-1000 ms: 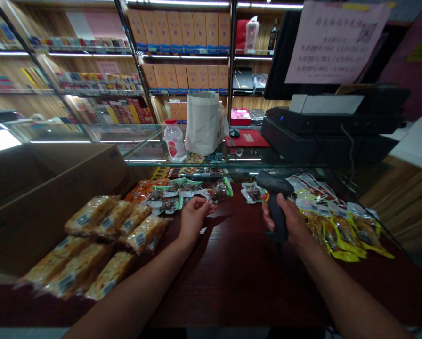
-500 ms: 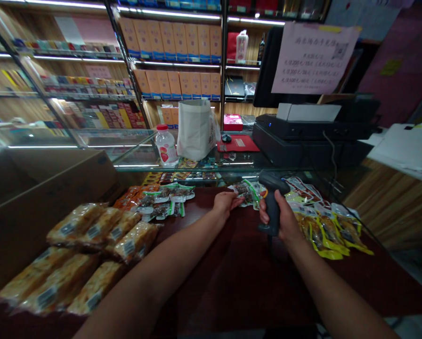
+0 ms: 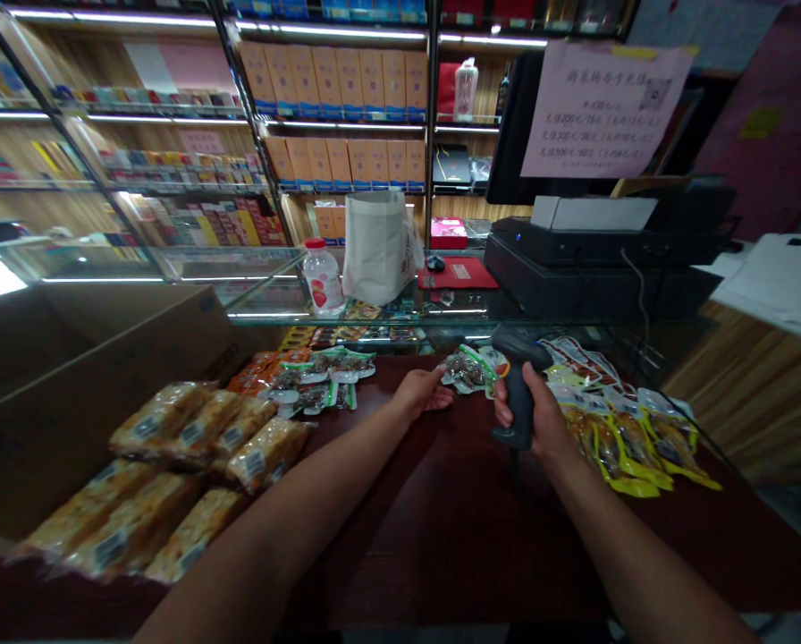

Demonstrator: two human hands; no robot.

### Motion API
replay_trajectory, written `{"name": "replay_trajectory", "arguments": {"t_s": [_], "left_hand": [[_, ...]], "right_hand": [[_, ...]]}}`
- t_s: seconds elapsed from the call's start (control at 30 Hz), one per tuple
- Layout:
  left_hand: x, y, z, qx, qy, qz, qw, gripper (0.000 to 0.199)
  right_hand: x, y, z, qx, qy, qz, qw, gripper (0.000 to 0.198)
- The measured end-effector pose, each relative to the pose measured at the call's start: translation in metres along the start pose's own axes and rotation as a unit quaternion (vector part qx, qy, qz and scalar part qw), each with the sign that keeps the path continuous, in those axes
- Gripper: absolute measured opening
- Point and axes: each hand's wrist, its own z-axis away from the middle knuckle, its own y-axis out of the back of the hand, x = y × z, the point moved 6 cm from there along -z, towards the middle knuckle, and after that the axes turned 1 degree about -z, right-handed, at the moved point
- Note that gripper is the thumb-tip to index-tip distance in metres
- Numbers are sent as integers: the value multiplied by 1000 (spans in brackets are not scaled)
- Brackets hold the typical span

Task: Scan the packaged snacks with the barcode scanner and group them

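My right hand [image 3: 535, 411] is wrapped round the grip of a dark handheld barcode scanner [image 3: 519, 385], its head toward the left. At the left end of a small clear snack packet [image 3: 468, 368] with a green edge is my left hand [image 3: 427, 394]. Thumb and forefinger seem to pinch the packet's corner, while the other fingers curl loosely below it. Beyond the scanner, yellow-edged snack packets [image 3: 621, 438] lie in a row. More green-edged packets [image 3: 324, 376] and orange packets [image 3: 257, 374] are left of my left hand.
Wrapped pastry blocks [image 3: 172, 447] lie at the left beside a cardboard box [image 3: 92, 358]. On the glass counter stand a red-capped bottle [image 3: 321, 277], a white bag [image 3: 377, 250] and a dark till [image 3: 575, 268]. The scanner's cable hangs below its grip.
My left hand has drawn slightly left, uncovering more of the small packet, and its fingers are more curled. The right hand keeps the scanner in about the same place. The view has shifted slightly.
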Motion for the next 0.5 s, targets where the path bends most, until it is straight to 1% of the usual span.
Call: {"name": "replay_trajectory", "arguments": {"t_s": [0.1, 0.13, 0.17, 0.2, 0.23, 0.27, 0.3, 0.33, 0.37, 0.4, 0.43, 0.5], "left_hand": [[2, 19, 26, 17, -41, -56, 997, 28], [6, 29, 37, 35, -76, -100, 991, 25], [12, 40, 47, 65, -124, -169, 976, 22], [21, 51, 58, 104, -182, -258, 943, 17], [30, 61, 68, 148, -241, -357, 890, 12], [38, 70, 77, 193, -289, -451, 822, 9], [44, 78, 83, 234, -316, -526, 754, 14], [47, 87, 85, 270, -321, -576, 702, 23], [49, 96, 84, 296, -312, -612, 664, 32], [50, 104, 80, 316, -294, -640, 636, 39], [50, 110, 76, 330, -275, -661, 615, 41], [49, 117, 67, 340, -243, -692, 588, 36]], "right_hand": [[2, -2, 1, -10, -6, -16, 1000, 46], [3, -2, 1, -15, -6, -21, 1000, 45], [3, -3, 2, -18, -6, -25, 1000, 45], [4, -4, 2, -21, -7, -28, 999, 44], [5, -4, 3, -23, -8, -29, 999, 43], [5, -5, 3, -23, -10, -31, 999, 43], [6, -6, 4, -23, -12, -32, 999, 43], [7, -7, 5, -24, -15, -33, 999, 43], [8, -8, 5, -26, -18, -34, 999, 43], [10, -9, 6, -28, -21, -35, 999, 43], [11, -9, 7, -30, -23, -37, 999, 43], [13, -11, 7, -33, -26, -36, 998, 43]]}}
